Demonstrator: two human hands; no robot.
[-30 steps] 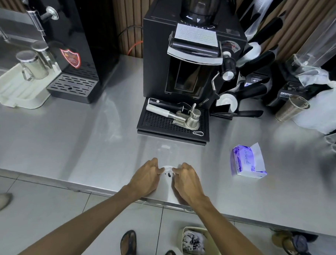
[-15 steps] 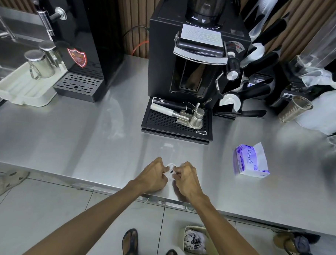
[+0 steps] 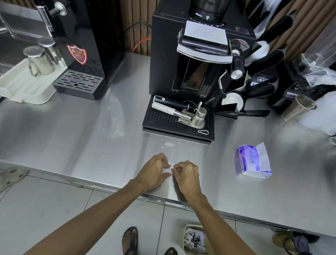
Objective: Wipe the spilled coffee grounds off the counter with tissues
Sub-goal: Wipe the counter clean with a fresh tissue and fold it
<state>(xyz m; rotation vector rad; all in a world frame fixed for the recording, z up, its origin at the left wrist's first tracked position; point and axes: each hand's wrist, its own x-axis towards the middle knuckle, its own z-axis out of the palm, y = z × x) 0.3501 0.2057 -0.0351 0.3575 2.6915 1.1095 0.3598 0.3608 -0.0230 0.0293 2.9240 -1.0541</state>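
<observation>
A small crumpled white tissue (image 3: 168,170) sits between my two hands near the front edge of the steel counter (image 3: 85,143). My left hand (image 3: 153,171) grips its left side with curled fingers. My right hand (image 3: 186,174) pinches its right side with thumb and fingertips. No coffee grounds show; the tissue and my fingers cover that spot. A purple pack of tissues (image 3: 252,162) lies on the counter to the right, with a white sheet sticking out.
A black coffee grinder (image 3: 197,57) with its drip tray (image 3: 178,124) stands right behind my hands. A black water boiler (image 3: 78,38) and a cream tray (image 3: 20,86) with steel cups are at left. A small bin (image 3: 195,242) stands on the floor below.
The tissue lay flatter with dark grounds showing between my hands; both hands have since closed in and bunched it up, and the grounds are out of sight.
</observation>
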